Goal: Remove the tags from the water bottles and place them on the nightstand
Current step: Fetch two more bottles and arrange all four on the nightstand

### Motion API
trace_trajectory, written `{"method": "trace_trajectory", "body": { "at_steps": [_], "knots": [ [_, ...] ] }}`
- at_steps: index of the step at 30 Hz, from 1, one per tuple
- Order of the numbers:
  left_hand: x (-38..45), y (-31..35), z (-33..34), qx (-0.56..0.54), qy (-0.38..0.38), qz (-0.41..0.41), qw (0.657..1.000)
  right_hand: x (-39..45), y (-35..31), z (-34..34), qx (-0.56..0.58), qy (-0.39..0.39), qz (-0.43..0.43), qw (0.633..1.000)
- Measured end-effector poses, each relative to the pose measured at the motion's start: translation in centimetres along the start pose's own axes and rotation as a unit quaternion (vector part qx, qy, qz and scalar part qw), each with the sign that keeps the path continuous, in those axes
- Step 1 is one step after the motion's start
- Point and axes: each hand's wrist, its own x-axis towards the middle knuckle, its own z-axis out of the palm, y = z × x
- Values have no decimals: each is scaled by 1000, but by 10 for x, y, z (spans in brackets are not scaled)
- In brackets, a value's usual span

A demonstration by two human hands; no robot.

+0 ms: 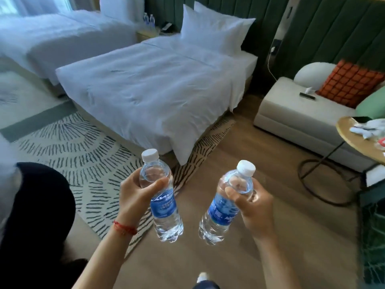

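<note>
My left hand (135, 195) grips a clear water bottle (164, 215) with a white cap and a blue label, fingers curled round its upper part. A second, matching bottle (220, 213) tilts slightly in the grip of my right hand (254, 205), held near the shoulder. Both are held above the wooden floor, in front of me. No tag shows on either bottle. The nightstand (145, 34) stands far back between the two beds, with two more bottles (149, 19) and a dark phone on it.
A white bed (150, 88) lies straight ahead, a second bed (52, 38) to the left. A patterned rug (83, 159) covers the floor at left. A beige sofa (291, 113) with cushions and a round side table (362, 140) stand at right.
</note>
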Motion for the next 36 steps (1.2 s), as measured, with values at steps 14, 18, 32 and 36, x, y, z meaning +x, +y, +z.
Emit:
{"method": "trace_trajectory", "body": {
  "at_steps": [14, 18, 32, 36],
  "knots": [
    [189, -15, -41, 6, 152, -5, 988, 231, 12, 170, 70, -218, 11, 973],
    [248, -10, -53, 1, 205, -5, 979, 301, 9, 215, 60, -247, 0, 967],
    [434, -48, -152, 14, 251, -29, 967, 439, 39, 400, -1, -281, 2, 960],
    [505, -55, -208, 17, 255, -30, 966, 481, 34, 484, -7, -275, -7, 961]
  ]
}}
